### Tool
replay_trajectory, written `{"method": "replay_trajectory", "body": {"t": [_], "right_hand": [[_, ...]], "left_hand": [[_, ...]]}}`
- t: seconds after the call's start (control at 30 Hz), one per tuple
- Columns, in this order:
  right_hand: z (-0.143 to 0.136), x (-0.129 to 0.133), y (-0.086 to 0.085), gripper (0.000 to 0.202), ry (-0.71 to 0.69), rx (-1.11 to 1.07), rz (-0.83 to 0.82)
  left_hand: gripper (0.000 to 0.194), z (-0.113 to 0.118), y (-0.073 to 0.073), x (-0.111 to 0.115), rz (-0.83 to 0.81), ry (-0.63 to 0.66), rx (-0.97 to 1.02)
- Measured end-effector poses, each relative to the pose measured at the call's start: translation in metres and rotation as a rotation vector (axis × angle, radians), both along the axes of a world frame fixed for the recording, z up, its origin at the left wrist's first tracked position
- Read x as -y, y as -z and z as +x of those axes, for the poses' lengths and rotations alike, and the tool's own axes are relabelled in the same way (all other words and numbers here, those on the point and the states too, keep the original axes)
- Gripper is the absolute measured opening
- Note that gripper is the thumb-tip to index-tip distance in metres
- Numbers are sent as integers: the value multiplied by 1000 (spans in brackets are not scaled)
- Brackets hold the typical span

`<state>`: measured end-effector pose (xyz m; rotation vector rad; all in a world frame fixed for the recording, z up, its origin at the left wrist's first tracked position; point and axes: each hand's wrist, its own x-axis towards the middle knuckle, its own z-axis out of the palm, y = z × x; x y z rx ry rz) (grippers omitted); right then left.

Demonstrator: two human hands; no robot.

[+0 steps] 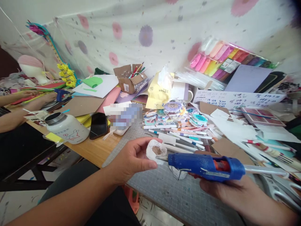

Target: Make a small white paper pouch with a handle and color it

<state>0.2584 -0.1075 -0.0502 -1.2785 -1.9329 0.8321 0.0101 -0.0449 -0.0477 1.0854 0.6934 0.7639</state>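
My left hand point(134, 158) pinches a small white ring-shaped piece point(150, 151) with a brownish centre, between thumb and fingers. Wrapped round a blue hot glue gun point(195, 164) is my right hand point(225, 190), its fingers partly hidden behind the gun's body. The gun's metal nozzle points left and reaches the right edge of the white piece; whether it touches cannot be made out. A clear glue stick point(265, 169) sticks out of the gun's back end. Beneath the nozzle, another whitish piece point(178, 173) lies on the grey cutting mat point(155, 194).
Several markers point(185, 136) and a pile of paper cutouts point(164, 114) lie behind my hands. Scissors point(279, 188) rest at the right. A white bottle point(68, 127) and a phone point(98, 125) stand left. Another person's hand point(45, 100) is at far left, near another blue glue gun point(61, 94).
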Motion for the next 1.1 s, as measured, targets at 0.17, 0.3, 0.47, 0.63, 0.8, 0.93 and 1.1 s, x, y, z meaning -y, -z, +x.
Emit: {"method": "replay_trajectory", "body": {"t": [0.17, 0.3, 0.47, 0.63, 0.8, 0.93, 1.1], "right_hand": [[1, 2, 5, 13, 46, -149, -91], [1, 8, 11, 15, 102, -304, -191], [-3, 4, 7, 9, 55, -198, -140], [-1, 1, 7, 14, 50, -293, -240], [-2, 3, 8, 10, 27, -190, -175], [-1, 2, 7, 12, 42, -165, -121], [-2, 1, 0, 10, -11, 46, 148]], "left_hand": [[51, 0, 0, -1, 24, 15, -25], [51, 0, -1, -2, 48, 8, -87], [52, -1, -3, -2, 70, 42, -145], [53, -3, -4, -1, 86, 66, -143], [54, -2, -3, -1, 86, 69, -173], [55, -2, -3, -2, 109, 72, -198], [53, -3, -3, -2, 123, 93, -222]]}}
